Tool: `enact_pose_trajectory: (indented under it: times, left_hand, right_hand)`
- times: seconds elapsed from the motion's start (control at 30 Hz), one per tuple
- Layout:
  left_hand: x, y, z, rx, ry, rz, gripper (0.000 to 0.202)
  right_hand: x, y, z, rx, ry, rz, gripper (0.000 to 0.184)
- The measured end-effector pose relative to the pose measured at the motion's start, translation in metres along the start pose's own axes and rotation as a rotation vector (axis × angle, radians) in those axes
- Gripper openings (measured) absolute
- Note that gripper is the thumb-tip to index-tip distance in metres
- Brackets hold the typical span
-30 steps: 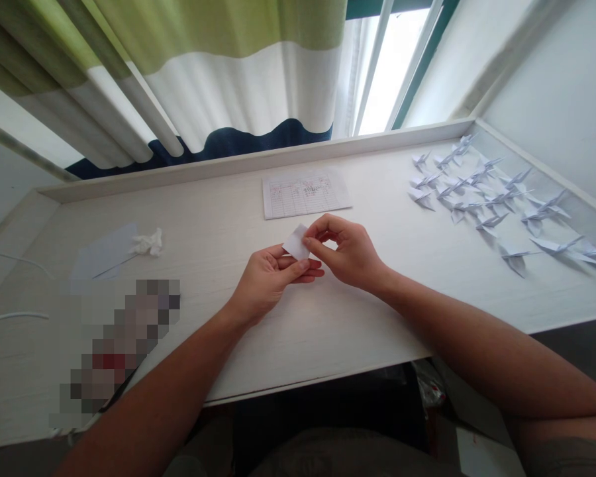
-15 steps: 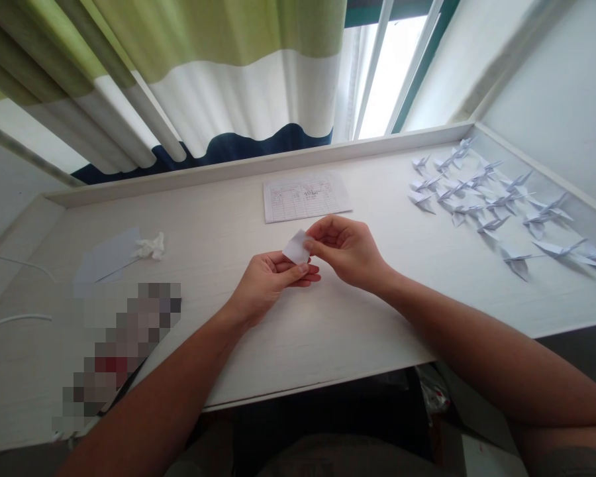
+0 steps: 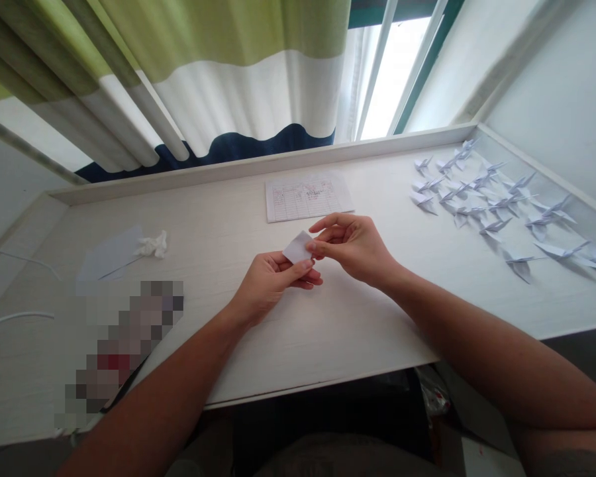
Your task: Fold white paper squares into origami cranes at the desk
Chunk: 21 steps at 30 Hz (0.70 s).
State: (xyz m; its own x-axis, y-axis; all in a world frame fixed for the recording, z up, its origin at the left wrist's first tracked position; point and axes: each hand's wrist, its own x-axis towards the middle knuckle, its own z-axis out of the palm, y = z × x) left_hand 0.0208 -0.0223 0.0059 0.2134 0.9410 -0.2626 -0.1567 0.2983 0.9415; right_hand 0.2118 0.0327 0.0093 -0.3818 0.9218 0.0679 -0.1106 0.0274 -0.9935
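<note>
A small folded square of white paper is held above the desk, turned so that a corner points up. My left hand grips its lower part, the thumb in front and the fingers behind. At its right corner, my right hand pinches the paper between thumb and fingers, and the index finger is lifted off. Beyond the hands lies a printed form with a table grid, flat on the desk. Several folded white paper cranes stand grouped at the right.
A crumpled white tissue and white paper sheets lie at the left. Nearer me on that side is a pixelated object. White cables cross the left edge. A raised ledge borders the white desk below the curtain.
My right index finger has lifted away from the paper, while the thumb stays at its corner. My left hand keeps its grip. The whole view has shifted slightly.
</note>
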Motion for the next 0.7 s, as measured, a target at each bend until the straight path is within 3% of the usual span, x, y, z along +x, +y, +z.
enact_pose_trajectory:
  times: [0.13,0.37,0.6,0.7]
  left_hand:
    - [0.001,0.001,-0.003,0.049,-0.02,0.011,0.03]
    - [0.0,0.003,-0.008,0.155,-0.154,-0.023,0.026]
    - [0.001,0.001,-0.003,0.149,0.02,0.104,0.029]
    - [0.001,0.001,-0.003,0.162,0.028,0.12,0.028]
  right_hand:
    - [0.003,0.004,-0.002,-0.027,-0.058,0.021,0.037]
    - [0.006,0.007,-0.012,0.017,-0.332,0.06,0.032]
    - [0.01,0.012,-0.013,-0.03,-0.206,0.015,0.036]
    - [0.009,0.014,-0.012,-0.069,-0.203,0.026,0.034]
